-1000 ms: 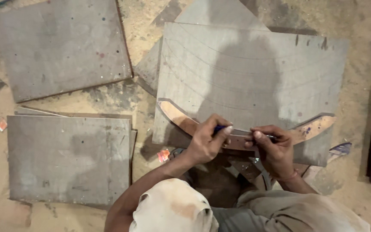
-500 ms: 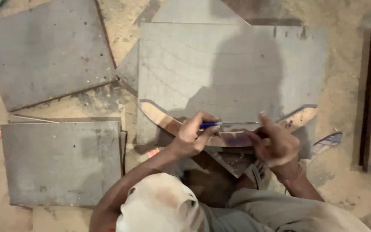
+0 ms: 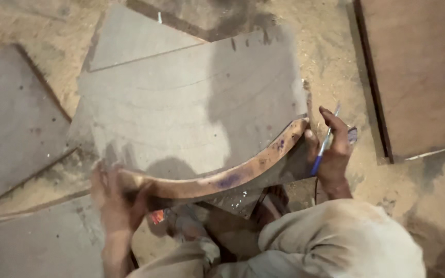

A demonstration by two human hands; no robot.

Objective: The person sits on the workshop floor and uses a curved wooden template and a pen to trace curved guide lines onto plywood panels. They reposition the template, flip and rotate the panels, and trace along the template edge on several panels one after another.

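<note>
Wooden curved template [image 3: 217, 177] sits lower centre of the frame, lying across a grey board [image 3: 191, 108] on the sawdusty floor [image 3: 330, 56]. Looks stiff and fairly light, so gripping both ends makes sense. Left hand [image 3: 114, 198] is clamped on the lower-left end; right hand [image 3: 333, 146] steadies the right tip with fingers closed round a blue pen [image 3: 321, 149]. Small red-orange packet [image 3: 156, 216] lies just below the template, too blurry to tell more.

L hand [image 3: 113, 198] curled, blurry, maybe gripping; R hand [image 3: 330, 146] fingers closed.
</note>
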